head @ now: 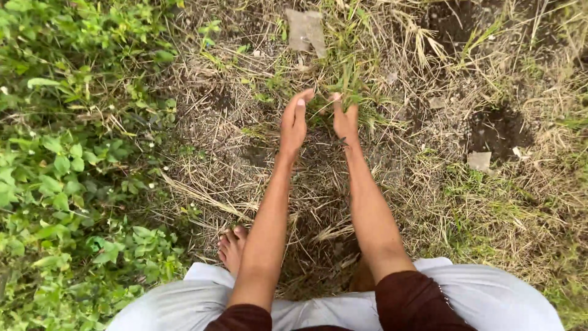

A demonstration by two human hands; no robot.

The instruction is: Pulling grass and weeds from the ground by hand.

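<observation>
The ground (257,184) fills the view and is covered with dry straw and patches of bare dark soil. A dense bank of broad-leaved green plants (67,184) occupies the whole left side, well apart from the hands. At the bottom edge are the person's pale grey trousers (490,294) and dark brown sleeves (410,300), with both bare forearms extending forward. A bare foot (231,245) rests on the straw just left of the left forearm.

A dark soil hollow (496,129) lies to the right, and a flat grey scrap (305,30) lies at the top centre, beyond the hands.

A small tuft of green grass (343,92) stands in the straw directly ahead of the hands. The right hand (345,119) is closed on the base of this tuft, fingers curled around the blades. The left hand (294,122) is just beside it, fingers extended and loosely together, palm turned toward the tuft, holding nothing; whether its fingertips touch the grass cannot be told.
</observation>
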